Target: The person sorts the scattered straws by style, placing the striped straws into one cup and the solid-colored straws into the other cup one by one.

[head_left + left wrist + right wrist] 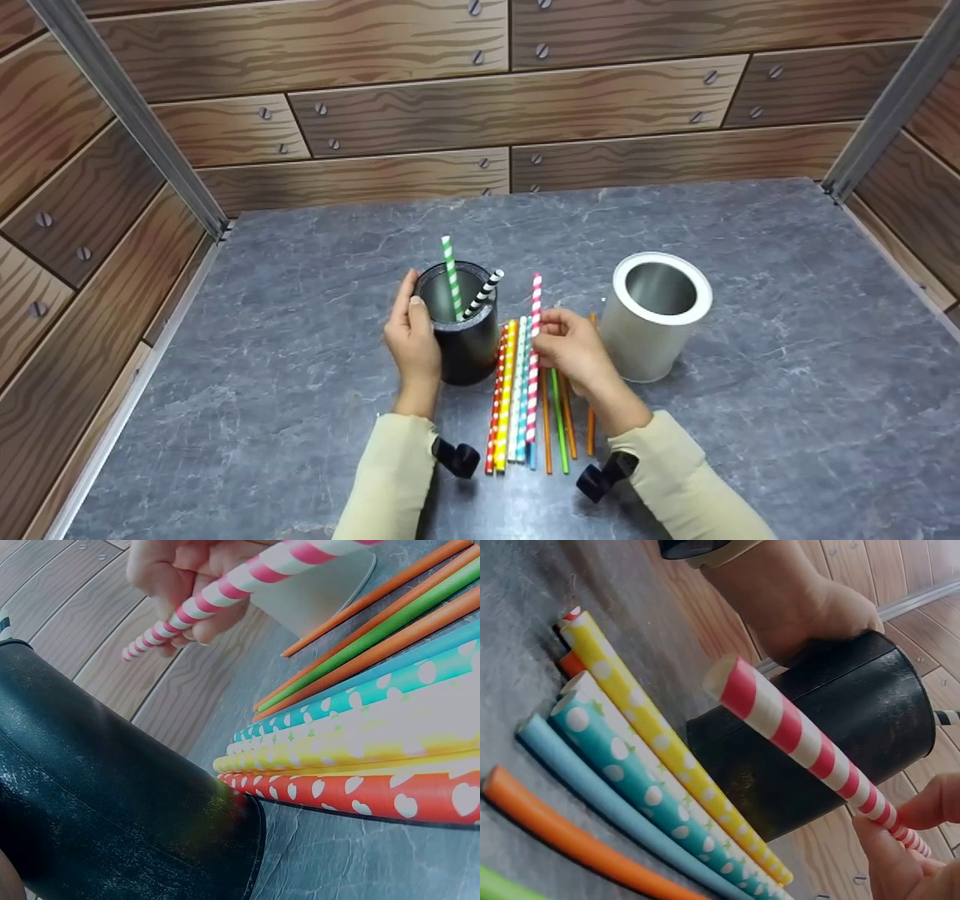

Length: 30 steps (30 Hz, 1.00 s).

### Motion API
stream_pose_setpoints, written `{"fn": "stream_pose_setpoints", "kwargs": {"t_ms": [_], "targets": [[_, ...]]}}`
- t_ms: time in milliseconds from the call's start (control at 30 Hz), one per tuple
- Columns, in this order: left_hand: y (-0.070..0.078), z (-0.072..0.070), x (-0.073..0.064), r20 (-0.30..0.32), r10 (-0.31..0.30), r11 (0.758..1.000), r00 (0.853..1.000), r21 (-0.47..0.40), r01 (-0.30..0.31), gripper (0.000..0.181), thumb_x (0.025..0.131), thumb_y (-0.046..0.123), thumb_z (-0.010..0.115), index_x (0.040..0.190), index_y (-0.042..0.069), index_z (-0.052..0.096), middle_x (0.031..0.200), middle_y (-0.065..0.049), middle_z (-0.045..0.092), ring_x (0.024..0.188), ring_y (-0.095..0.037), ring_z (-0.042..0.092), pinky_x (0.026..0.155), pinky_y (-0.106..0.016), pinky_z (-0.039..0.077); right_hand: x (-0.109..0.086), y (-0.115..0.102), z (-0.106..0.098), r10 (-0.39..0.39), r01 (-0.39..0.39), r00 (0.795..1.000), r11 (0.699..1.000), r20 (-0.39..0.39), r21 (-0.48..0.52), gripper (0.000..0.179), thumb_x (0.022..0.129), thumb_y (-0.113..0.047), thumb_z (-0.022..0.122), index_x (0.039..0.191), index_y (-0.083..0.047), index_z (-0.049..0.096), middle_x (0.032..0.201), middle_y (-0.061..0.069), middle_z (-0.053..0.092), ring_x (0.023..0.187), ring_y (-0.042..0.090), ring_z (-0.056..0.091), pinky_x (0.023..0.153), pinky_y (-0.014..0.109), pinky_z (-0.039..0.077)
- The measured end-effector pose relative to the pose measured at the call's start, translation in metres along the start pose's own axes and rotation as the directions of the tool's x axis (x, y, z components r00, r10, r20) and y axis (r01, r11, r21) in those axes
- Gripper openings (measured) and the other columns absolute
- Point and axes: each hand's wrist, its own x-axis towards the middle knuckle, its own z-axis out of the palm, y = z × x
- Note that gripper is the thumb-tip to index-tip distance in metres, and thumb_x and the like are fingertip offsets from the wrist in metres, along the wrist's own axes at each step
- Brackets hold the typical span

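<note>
Right hand (576, 349) pinches pink-striped straw (532, 401) nearer far end.

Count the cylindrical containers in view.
2: the black container, with the left hand against its side, and the white container, standing to the right of the right hand. None seems hidden.

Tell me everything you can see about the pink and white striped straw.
The pink-and-white striped straw is a straight, slim, hollow tube, apparently paper, with slanting bands along it and an open near end. The right hand pinches it nearer its far end, which points away from the person. The wrist views show it held clear above the other straws, to the right of the black container. Nothing else visibly touches it, and it looks unbent.
</note>
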Motion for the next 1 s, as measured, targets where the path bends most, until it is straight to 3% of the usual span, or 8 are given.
{"fn": "stream_pose_setpoints", "kwargs": {"t_ms": [467,1000], "targets": [[0.002,-0.001,0.000,0.015,0.003,1.000,1.000,-0.017,-0.003,0.037,0.092,0.002,0.042,0.126,-0.002,0.055,0.126,-0.015,0.057,0.122,-0.023,0.050,0.104,-0.029,0.038,-0.005,-0.022,0.004,-0.064,0.066,0.998,0.992,-0.028,0.111,0.035,0.074,0.011,0.051,0.109,0.011,0.051,0.081,0.007,0.051,0.062,0.010,0.050,0.050,0.019,0.049],[0.001,0.000,0.000,0.015,0.006,1.000,1.000,-0.015,-0.005,0.037,0.091,0.001,0.043,0.126,-0.002,0.055,0.126,-0.016,0.057,0.122,-0.024,0.050,0.103,-0.030,0.039,-0.011,-0.050,0.002,-0.158,0.163,0.986,0.977,-0.052,0.139,0.033,0.075,0.013,0.052,0.108,0.011,0.051,0.082,0.008,0.049,0.063,0.008,0.051,0.053,0.017,0.050]]}}
